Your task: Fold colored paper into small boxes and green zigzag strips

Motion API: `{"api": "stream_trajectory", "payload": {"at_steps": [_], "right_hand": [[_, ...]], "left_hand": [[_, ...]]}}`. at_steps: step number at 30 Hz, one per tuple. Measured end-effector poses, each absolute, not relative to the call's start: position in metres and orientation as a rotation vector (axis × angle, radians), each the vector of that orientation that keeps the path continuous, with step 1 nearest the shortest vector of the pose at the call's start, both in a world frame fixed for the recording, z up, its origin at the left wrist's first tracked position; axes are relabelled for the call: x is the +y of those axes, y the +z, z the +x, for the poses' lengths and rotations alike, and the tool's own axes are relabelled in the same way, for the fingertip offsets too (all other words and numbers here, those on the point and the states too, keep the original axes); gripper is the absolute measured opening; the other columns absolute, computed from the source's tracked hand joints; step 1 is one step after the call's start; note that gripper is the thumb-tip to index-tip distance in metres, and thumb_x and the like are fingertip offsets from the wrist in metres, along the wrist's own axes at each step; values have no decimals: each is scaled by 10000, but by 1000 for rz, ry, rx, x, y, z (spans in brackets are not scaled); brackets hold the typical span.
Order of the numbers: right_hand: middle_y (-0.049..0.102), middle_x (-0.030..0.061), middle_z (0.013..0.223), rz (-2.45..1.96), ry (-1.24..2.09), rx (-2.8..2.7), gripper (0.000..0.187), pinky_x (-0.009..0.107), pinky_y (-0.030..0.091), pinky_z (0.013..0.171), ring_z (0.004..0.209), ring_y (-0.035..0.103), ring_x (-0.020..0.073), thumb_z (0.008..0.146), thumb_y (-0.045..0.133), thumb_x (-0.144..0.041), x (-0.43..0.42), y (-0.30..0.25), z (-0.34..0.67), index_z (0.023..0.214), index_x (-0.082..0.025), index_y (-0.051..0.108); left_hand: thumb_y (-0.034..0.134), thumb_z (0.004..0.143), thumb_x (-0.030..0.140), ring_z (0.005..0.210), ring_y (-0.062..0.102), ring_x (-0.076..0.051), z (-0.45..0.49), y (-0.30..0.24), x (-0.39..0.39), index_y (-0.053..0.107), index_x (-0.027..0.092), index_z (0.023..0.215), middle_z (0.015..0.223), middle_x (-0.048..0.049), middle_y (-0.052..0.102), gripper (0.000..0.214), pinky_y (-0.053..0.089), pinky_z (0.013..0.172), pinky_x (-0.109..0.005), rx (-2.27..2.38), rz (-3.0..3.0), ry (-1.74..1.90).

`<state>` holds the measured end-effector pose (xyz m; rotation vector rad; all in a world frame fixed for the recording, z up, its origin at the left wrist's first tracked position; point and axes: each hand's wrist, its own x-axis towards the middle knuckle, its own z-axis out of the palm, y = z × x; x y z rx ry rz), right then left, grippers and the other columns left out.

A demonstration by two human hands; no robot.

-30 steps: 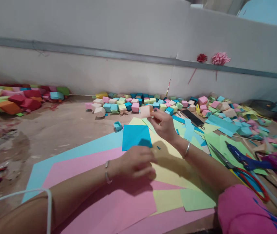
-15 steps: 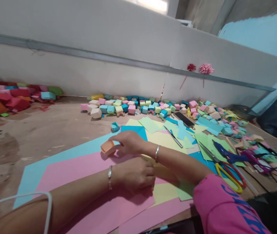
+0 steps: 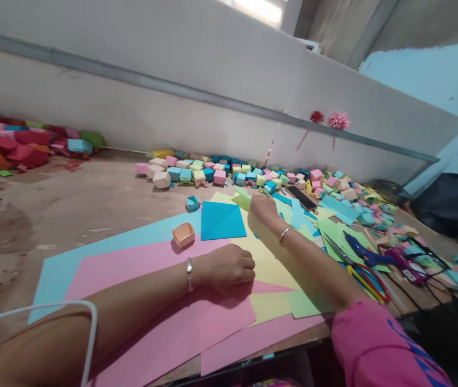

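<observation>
My left hand (image 3: 229,267) rests as a loose fist on the pink paper sheets (image 3: 180,333), with nothing visible in it. My right hand (image 3: 263,208) reaches forward and pinches the edge of a light green paper square (image 3: 241,200). A small orange paper box (image 3: 183,234) sits open side up on the large light blue sheet (image 3: 103,250), apart from both hands. Between the hands lies a blue paper square (image 3: 223,221) on a yellow sheet (image 3: 271,258).
A row of small folded paper boxes (image 3: 212,173) lines the wall, with a phone (image 3: 300,197) beside them. Larger coloured boxes (image 3: 15,150) pile at the far left. Scissors (image 3: 368,279), a glue gun (image 3: 363,253) and paper scraps crowd the right. The table edge runs near my body.
My right hand set the orange box down on the blue sheet, let go, and moved right and forward to the green square. My left hand stayed on the pink paper.
</observation>
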<state>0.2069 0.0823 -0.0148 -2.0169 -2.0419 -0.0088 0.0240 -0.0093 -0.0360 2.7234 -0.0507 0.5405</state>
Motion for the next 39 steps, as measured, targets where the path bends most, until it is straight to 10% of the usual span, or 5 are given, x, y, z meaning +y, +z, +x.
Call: {"api": "stream_trajectory", "payload": {"at_steps": [14,19,24,29,39], "right_hand": [[612,24,719,-1514,919,-1237,260,265,526,596,632,590,136,760,456,-401,-42,-18,226,804,-172,571],[580,5,658,-1448,1013,-1189,283,241,494,563,616,555,127,774,570,-441,-80,-23,216,681,-174,578],[627,18,817,-1365,983,-1098,370,218,481,540,697,593,130,832,587,-525,-114,-26,224,994,-194,619],[517,-33,626,-1409,880,-1147,274,207,382,515,573,452,89,818,623,-425,-144,-28,226,716,-171,606],[629,-19,592,-1643,777,-1253,126,239,443,586,546,577,122,813,555,-274,-154,-56,244,772,-186,637]], "left_hand": [[631,774,639,791,662,-219,39,-15,-4,646,135,875,901,-121,689,514,528,731,-336,687,1202,856],[768,705,486,797,668,-215,40,-14,-12,662,130,941,935,-93,716,440,538,707,-311,789,1183,821],[768,702,459,670,659,-204,35,-11,-10,661,159,1041,882,-67,721,465,524,588,-294,779,1383,417],[749,706,434,614,589,-154,34,-2,-18,697,154,862,760,-24,678,324,422,500,-214,549,1737,-4],[673,690,461,610,576,-157,41,-23,-3,726,177,746,698,-25,694,294,420,513,-218,976,1877,431]]}}
